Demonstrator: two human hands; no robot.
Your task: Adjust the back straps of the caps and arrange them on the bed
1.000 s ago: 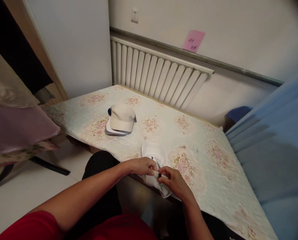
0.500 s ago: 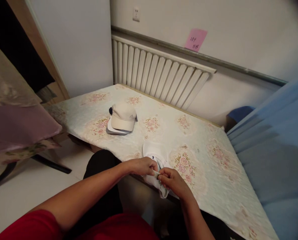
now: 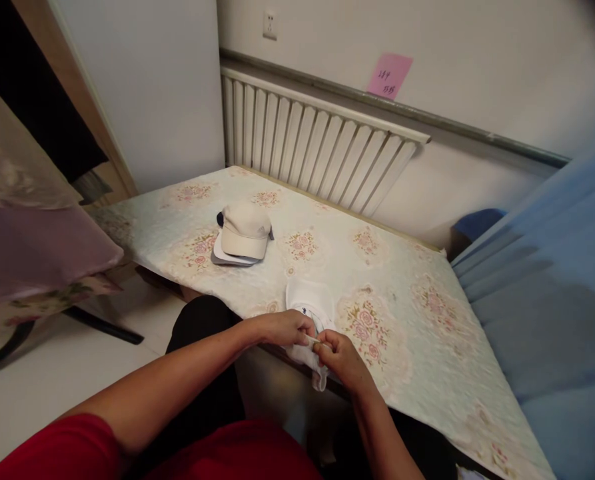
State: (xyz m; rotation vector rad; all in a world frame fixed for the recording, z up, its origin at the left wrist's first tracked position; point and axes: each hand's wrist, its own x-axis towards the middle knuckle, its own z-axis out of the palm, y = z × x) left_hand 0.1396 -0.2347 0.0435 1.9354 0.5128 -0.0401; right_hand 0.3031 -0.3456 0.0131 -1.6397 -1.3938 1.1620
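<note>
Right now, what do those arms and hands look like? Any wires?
A person's: red left sleeve, bare forearms, bare left hand and bare right hand. No gloves, watch, wires or markings show; any right sleeve is out of view.

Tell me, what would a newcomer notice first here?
Probably the left hand and right hand, close together, gripping a white cap at the flowered cover's near edge. Farther back, toward the left, a beige cap sits over other brims. Pink paper stands out above the radiator.
</note>
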